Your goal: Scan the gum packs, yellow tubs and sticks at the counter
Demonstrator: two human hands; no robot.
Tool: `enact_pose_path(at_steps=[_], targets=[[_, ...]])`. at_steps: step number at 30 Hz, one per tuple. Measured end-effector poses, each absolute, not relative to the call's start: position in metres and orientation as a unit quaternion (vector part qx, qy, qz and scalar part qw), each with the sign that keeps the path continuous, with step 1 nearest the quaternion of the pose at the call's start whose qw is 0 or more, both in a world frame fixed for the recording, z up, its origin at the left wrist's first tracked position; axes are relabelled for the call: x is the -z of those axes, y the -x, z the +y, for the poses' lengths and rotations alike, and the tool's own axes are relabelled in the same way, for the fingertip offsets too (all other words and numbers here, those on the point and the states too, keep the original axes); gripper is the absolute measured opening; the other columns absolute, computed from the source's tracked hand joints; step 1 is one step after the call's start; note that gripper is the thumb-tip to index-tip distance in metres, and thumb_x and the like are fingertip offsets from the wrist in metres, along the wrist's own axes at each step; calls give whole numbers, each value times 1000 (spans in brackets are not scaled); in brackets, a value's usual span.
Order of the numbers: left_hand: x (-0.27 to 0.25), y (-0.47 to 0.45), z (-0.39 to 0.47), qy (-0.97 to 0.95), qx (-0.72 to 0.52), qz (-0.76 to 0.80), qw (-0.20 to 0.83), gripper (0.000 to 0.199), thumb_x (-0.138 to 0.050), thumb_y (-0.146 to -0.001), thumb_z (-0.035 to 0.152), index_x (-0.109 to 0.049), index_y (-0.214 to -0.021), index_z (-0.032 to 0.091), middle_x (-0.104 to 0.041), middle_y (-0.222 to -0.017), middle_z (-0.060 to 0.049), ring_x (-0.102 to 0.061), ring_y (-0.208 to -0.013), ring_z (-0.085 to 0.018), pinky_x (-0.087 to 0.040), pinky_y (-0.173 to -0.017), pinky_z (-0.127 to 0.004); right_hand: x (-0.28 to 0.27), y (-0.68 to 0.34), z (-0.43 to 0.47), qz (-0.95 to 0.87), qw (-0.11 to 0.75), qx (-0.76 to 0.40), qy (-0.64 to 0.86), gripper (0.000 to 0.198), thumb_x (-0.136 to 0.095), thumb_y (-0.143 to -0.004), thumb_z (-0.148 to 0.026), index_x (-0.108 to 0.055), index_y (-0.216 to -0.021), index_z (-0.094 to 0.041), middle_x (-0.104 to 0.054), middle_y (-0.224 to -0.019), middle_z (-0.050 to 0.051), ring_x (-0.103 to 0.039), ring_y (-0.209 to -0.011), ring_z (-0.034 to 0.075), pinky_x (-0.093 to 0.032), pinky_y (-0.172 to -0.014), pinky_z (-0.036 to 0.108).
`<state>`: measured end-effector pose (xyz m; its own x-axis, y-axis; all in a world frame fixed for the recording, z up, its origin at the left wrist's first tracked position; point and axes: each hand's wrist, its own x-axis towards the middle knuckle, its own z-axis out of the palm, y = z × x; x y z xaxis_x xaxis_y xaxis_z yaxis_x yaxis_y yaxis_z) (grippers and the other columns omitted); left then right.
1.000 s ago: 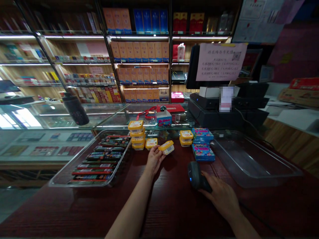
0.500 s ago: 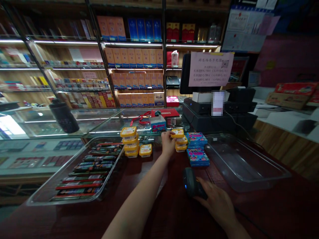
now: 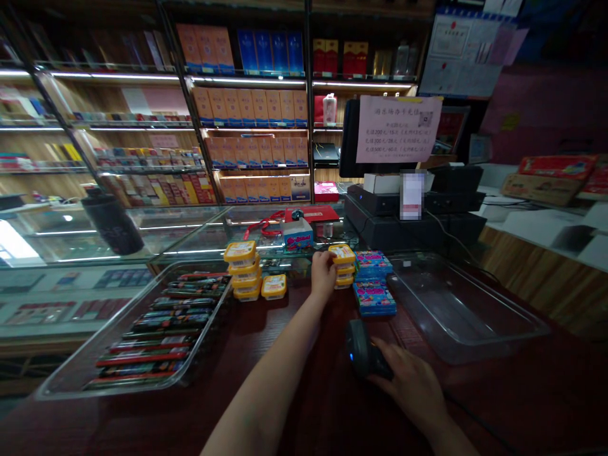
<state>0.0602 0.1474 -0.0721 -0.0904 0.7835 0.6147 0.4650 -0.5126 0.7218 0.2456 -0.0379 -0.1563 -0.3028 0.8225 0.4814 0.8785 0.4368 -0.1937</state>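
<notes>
My left hand [image 3: 323, 273] reaches forward, its fingers pressed to the near-left edge of a small yellow-lidded tub [image 3: 342, 254]. That tub sits at the top of a short stack of matching tubs [image 3: 344, 278]. In my right hand [image 3: 412, 383] is a dark handheld barcode scanner [image 3: 361, 351] with a blue light, its head pointing forward and left. Blue and pink printed packs [image 3: 374, 297] lie in two piles right of the tub stack. Another pile of yellow tubs [image 3: 244, 272] stands to the left, beside a single tub [image 3: 274, 287].
On the left, a clear plastic tray [image 3: 183, 373] holds many dark slim packs. A second clear tray [image 3: 475, 345] lies at the right. Behind are an opened blue box [image 3: 298, 236], a black bottle [image 3: 111, 221] and a monitor [image 3: 350, 139] with a paper notice. A cable runs from the scanner.
The tub in my left hand has come down level onto the right stack. My right hand and the scanner stay about the same; the view has shifted slightly.
</notes>
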Motion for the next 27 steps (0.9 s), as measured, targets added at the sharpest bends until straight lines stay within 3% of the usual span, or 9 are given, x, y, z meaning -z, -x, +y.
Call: enact_pose_path(at_steps=[7,11,16,21,27], targets=[[69,-66,149,-659,-561,477,151,28,-50,-66,-5,-56,-82,17,-47,-89,-4,-52,-85,-16,-48,-78,-29,154,-245,-38,-797,278,63,532,51,-63,-81,-40,-45,-126,-26,-67,-108,5,-65,-93,21,-52,-74,31],[75,-60,144,-669,-560,467,142,32,-52,-71,2,-55,-99,18,-49,-101,-7,-54,-93,-18,-48,-82,-32,155,-247,-37,-811,279,72,510,51,-59,-83,-47,-46,-127,-25,-68,-107,6,-66,-91,21,-53,-72,29],[85,-26,111,-686,-499,529,30,29,-55,-76,12,-56,-104,20,-52,-102,-7,-52,-101,-21,-44,-89,-36,165,-250,-36,-810,289,74,506,52,-47,-87,-53,-46,-129,-22,-67,-106,9,-66,-91,22,-53,-72,32],[98,25,73,-603,-381,694,-101,27,-55,-79,18,-59,-106,21,-52,-108,-10,-47,-107,-27,-39,-93,-42,166,-250,-40,-810,290,75,504,52,-42,-89,-54,-46,-129,-21,-67,-109,10,-65,-94,22,-53,-73,32],[123,62,62,-565,-307,755,-130,36,-56,-76,14,-59,-111,20,-46,-121,-14,-41,-114,-30,-39,-94,-43,161,-251,-42,-812,279,77,507,53,-37,-89,-57,-45,-129,-22,-66,-110,9,-66,-93,21,-53,-72,31]])
